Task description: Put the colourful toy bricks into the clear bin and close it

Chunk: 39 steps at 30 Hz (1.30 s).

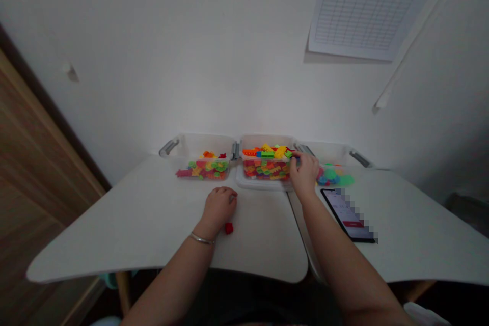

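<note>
My left hand (220, 206) rests on the white table with its fingers curled inward; whether anything lies inside them is hidden. Close beside its wrist, on the table, is a small red toy block (228, 228). My right hand (304, 170) reaches to the right front corner of the middle clear bin (242, 159). Its fingers are bent together at the rim, next to the heaped colourful building blocks (267, 154). What these fingers grip, if anything, is too small to make out.
To the left stands a clear bin (183, 143) with mixed toy pieces, to the right another bin (328, 150) with rounded pieces. A phone (346, 214) lies right of my right forearm. A printed sheet (359, 10) hangs on the wall behind the table (153, 224).
</note>
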Tool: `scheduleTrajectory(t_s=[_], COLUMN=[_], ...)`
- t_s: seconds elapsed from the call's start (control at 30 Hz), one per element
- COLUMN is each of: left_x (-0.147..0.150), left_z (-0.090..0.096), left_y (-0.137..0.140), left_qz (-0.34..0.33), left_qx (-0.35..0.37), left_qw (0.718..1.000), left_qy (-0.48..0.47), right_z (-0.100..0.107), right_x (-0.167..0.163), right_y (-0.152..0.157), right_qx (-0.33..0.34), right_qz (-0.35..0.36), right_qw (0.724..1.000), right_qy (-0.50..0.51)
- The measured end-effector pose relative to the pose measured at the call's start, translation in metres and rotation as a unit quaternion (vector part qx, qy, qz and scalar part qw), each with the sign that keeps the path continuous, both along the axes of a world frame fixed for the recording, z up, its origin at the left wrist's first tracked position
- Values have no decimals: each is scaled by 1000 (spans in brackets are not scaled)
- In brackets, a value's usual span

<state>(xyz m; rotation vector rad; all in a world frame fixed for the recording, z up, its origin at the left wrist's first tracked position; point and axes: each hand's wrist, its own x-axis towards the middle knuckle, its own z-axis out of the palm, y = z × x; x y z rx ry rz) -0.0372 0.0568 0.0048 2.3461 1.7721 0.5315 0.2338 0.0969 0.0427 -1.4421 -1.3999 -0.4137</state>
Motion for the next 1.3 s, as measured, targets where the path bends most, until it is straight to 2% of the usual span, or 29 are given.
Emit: scheduleTrajectory(t_s=[0.2, 0.27, 0.37, 0.43, 0.53, 0.7, 0.97, 1.17, 1.3], left_x=[0, 1, 1, 2, 2, 1, 2, 2, 1], left_z=[0, 0, -1, -2, -4, -6, -6, -5, -5], left_y=[0, 1, 2, 2, 3, 4, 4, 3, 3], left_qz=[0, -2, -9, -8, -4, -6, -2, -9, -8], left_qx=[6, 6, 4, 7, 16, 22, 13, 23, 15], left_qw=[1000, 1000, 1000, 1000, 1000, 1000, 1000, 1000, 1000], left_qy=[-1, -3, -5, -6, -10, -10, -11, -11, -12], right_z=[-8, -12, -22, -30, -38, -40, -48, -45, -41], right_x=[-12, -25, -51, -68, -89, -106, -115, -116, -109], right_y=[-13, -25, -44, -57, -72, -84, -90, -95, -92], right_qx=[63, 60, -12, -109, -226, -295, -310, -311, -327], right_qz=[22, 50, 164, 245, 328, 404, 431, 392, 310], right_qw=[998, 997, 983, 958, 914, 866, 844, 857, 884], right_qy=[1, 20, 79, 106, 76, -8, -78, -127, -127])
